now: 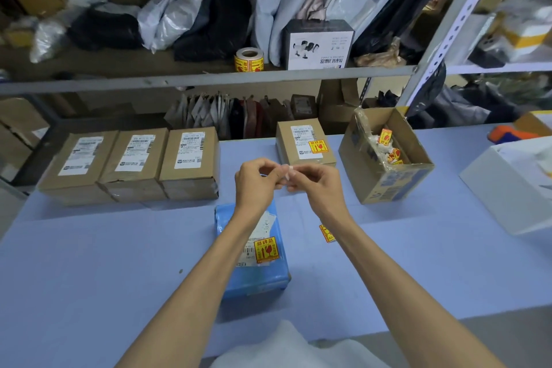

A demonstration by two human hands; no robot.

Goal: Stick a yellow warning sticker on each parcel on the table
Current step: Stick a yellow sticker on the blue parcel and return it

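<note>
- Left hand (254, 181) and right hand (318, 185) meet, both pinching one small white slip (287, 173).
- Blue parcel (254, 275) beneath bears a yellow sticker (266, 250) (a loose sticker (326, 233) lies just right).
- Open carton (385, 185), far right, holds sticker scraps (388, 148).

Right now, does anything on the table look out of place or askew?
One thing: a loose yellow sticker lies on the table right of the blue parcel, partly hidden by the right forearm, on no parcel. The three brown parcels at left stand in a tidy row, none stickered yet.
</note>
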